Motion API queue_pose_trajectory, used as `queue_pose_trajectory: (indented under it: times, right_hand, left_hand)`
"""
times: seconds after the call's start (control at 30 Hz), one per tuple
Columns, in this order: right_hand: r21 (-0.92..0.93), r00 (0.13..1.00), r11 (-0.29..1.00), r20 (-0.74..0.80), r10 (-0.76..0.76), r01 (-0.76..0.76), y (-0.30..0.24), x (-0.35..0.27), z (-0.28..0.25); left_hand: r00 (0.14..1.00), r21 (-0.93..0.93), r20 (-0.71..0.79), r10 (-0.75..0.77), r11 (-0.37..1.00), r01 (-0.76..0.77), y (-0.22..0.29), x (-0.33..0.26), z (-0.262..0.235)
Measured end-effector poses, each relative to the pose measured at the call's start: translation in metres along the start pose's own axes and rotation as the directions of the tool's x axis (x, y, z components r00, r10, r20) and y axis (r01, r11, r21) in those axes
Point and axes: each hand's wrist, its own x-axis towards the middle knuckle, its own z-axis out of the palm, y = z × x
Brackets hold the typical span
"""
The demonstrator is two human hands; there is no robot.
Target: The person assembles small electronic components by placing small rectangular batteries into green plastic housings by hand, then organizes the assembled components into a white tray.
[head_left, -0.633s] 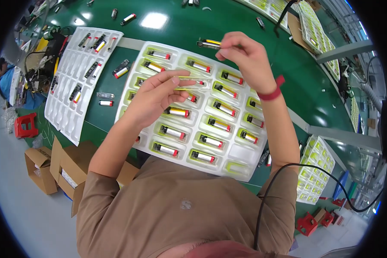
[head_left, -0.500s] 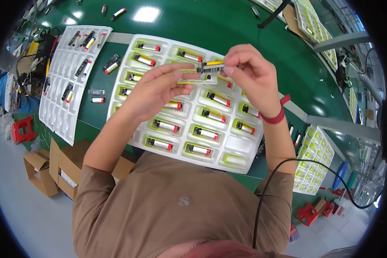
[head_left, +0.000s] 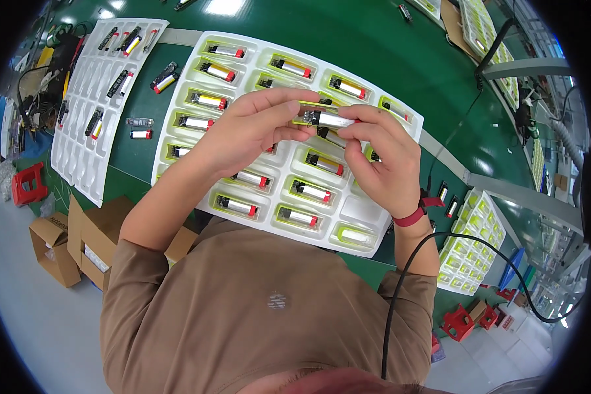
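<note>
Both hands hold one small silver module with a yellow sleeve (head_left: 325, 119) above the middle of a white compartment tray (head_left: 364, 220). My left hand (head_left: 253, 128) pinches its left end from above. My right hand (head_left: 381, 161), with a red band at the wrist, grips its right end. Most pockets of the tray carry a silver module with a red or black cap on a yellow-green insert (head_left: 236, 205). The pockets under my hands are hidden.
A second white tray (head_left: 79, 151) with several dark modules lies at the left on the green table (head_left: 374, 52). Two loose modules (head_left: 140, 128) lie between the trays. Cardboard boxes (head_left: 88, 240) stand on the floor at lower left. A black cable (head_left: 400, 289) runs by my right arm.
My right hand came back from the tray's far edge with the module. Both hands met over the tray's middle and now hold the module between them.
</note>
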Motion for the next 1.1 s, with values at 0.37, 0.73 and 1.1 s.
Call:
queue_pose_trajectory:
  times: [0.37,0.73,1.1]
  right_hand:
    - [0.007,0.999,0.999,0.025,-0.044,0.044,0.009,0.000,0.004]
    - [-0.179,0.982,0.966,0.068,-0.174,0.184,0.008,-0.003,0.006]
    - [-0.277,0.955,0.917,0.161,-0.250,0.286,0.010,-0.005,-0.003]
  left_hand:
    - [1.000,0.056,0.009,0.000,0.998,-0.001,-0.004,0.002,-0.002]
    - [0.999,0.066,-0.015,-0.037,0.997,0.038,-0.004,0.001,-0.001]
    - [1.000,0.037,-0.004,-0.026,0.999,0.026,-0.007,0.002,-0.002]
